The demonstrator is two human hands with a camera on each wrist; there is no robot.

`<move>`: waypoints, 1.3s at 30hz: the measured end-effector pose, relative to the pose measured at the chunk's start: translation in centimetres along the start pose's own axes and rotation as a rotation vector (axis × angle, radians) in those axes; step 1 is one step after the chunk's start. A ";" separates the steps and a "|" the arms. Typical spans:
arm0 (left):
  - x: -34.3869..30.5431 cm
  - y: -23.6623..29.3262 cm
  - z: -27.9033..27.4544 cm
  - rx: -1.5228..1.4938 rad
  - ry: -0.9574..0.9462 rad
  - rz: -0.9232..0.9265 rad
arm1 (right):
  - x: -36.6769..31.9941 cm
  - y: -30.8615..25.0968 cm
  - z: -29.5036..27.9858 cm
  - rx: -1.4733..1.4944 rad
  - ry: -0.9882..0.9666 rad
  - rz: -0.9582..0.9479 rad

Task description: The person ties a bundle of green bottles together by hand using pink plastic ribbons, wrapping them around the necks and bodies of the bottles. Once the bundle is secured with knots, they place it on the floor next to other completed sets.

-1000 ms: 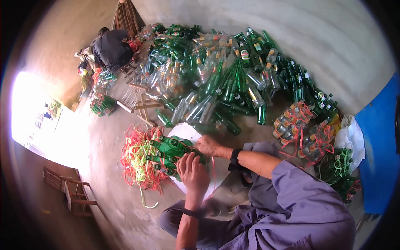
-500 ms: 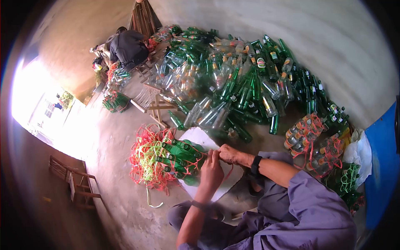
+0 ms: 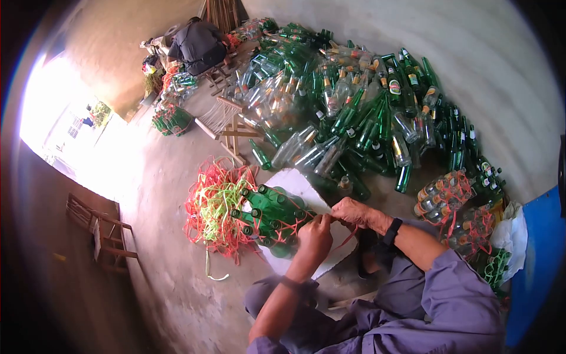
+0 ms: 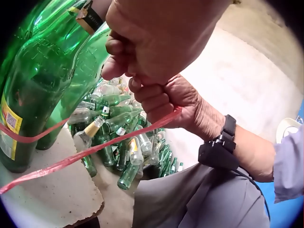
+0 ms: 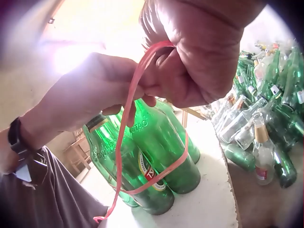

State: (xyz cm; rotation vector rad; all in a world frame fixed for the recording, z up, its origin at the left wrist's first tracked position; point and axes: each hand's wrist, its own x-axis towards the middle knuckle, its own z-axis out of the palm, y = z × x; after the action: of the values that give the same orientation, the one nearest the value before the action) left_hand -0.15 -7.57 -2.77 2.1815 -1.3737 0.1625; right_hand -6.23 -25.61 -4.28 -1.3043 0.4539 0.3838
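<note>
Perhaps a workshop: heaped bottles (image 3: 348, 112), tangled ribbon (image 3: 215, 206)

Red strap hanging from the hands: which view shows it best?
Right wrist view: the red strap shows large, uncropped, from the right hand down. Left wrist crops it at the edge; head shows it small.

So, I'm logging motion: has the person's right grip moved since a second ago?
Yes: relative to the flat white board, the right grip has moved rightward in the head view, away from the green glass bottles.
</note>
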 end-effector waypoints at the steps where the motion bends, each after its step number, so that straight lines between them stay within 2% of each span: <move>1: 0.0 0.0 0.0 -0.011 0.003 -0.020 | -0.1 -0.3 0.1 0.028 -0.002 0.022; 5: 0.0 -0.5 0.4 0.031 0.000 -0.051 | 0.2 -0.3 0.0 0.138 -0.041 0.095; 9: -0.1 -0.6 0.5 -0.008 0.053 -0.035 | 4.6 4.7 -2.3 0.236 -0.029 0.096; 11: -0.2 -0.7 0.6 -0.009 0.069 -0.041 | 6.0 6.4 -2.5 -0.406 0.198 -0.197; 12: -0.2 -0.7 0.6 -0.025 0.061 -0.032 | 5.7 5.9 -1.7 -0.414 0.188 -0.198; 14: -0.2 -0.8 0.7 -0.035 0.064 -0.040 | 4.7 4.5 0.2 -0.721 0.273 -0.281; 15: -0.2 -0.8 0.8 -0.044 0.056 -0.039 | 5.1 5.0 0.4 -0.922 0.272 -0.519; 16: -0.3 -0.9 0.9 -0.053 0.047 -0.039 | 5.8 5.6 0.3 -0.928 0.251 -0.524; 18: -0.3 -0.9 1.0 -0.023 0.052 -0.054 | 7.1 6.0 0.8 -1.042 0.167 -0.789; 22: -0.2 -0.8 1.0 -0.057 0.017 -0.061 | 7.9 4.8 1.0 -0.832 0.011 -0.687; 23: -0.2 -0.7 1.0 -0.052 0.023 -0.058 | 8.0 4.7 1.2 -0.698 -0.034 -0.775; 24: -0.2 -0.6 0.8 -0.050 0.028 -0.056 | 8.7 5.6 0.8 -0.699 -0.042 -0.766; 26: -0.2 -0.6 0.7 -0.047 0.014 -0.065 | 10.4 8.7 -0.5 -0.513 -0.176 -0.495; 33: -0.8 -0.7 -0.3 -0.111 0.000 0.000 | 8.6 9.4 -0.8 -0.616 -0.073 -0.444; 39: -3.2 -2.1 -1.8 -0.162 -0.043 0.109 | 5.0 14.1 3.2 -0.741 0.006 -0.455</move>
State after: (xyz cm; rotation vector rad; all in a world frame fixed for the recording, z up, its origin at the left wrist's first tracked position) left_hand 0.49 -3.39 -3.27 1.9894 -1.4776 0.0428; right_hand -8.87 -19.25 -17.91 -2.0708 -0.0102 0.1595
